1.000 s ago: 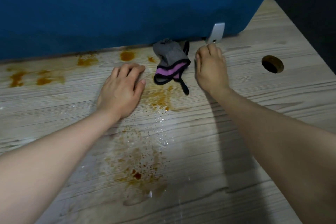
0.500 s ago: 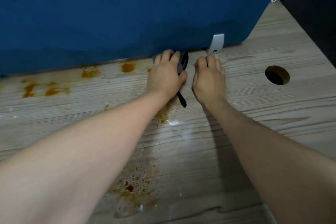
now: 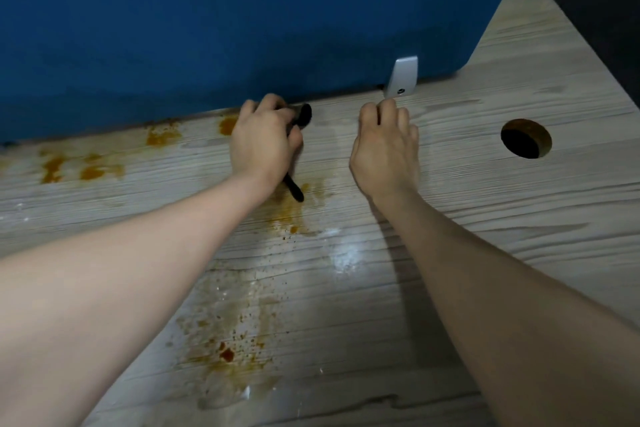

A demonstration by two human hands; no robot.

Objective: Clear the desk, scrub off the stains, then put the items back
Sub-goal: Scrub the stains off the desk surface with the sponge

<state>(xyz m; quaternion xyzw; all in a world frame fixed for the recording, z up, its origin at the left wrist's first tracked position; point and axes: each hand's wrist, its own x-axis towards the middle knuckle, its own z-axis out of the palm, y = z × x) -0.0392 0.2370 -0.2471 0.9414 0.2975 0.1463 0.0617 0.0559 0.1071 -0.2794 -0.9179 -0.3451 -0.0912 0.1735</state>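
Nearest the camera, a wide patch of orange-brown speckled stains (image 3: pixel 225 340) with a wet sheen covers the pale grey wood-grain tabletop (image 3: pixel 485 218). Beyond it, toward the round cable hole (image 3: pixel 526 138) cut in the tabletop, lies a white powdery smear (image 3: pixel 346 258) and a second orange stain (image 3: pixel 291 211).

Further in, well left of the cable hole, the left hand (image 3: pixel 263 146) lies knuckles-up on the tabletop. Its fingers are curled round a dark scrubbing cloth, mostly hidden beneath the palm. Only a black strap (image 3: pixel 294 190) shows below the heel of the hand and a dark edge of the cloth (image 3: pixel 305 114) beside the thumb.

The right hand (image 3: pixel 384 152) rests between the left hand and the cable hole, fingers bent, their tips on the tabletop, holding nothing.

Farthest, a blue fabric partition panel (image 3: pixel 242 21) stands along the back edge. A white metal bracket (image 3: pixel 401 78) clamps it just beyond the right fingertips. More orange blotches (image 3: pixel 86 168) run along the panel's base, far left of the cable hole.
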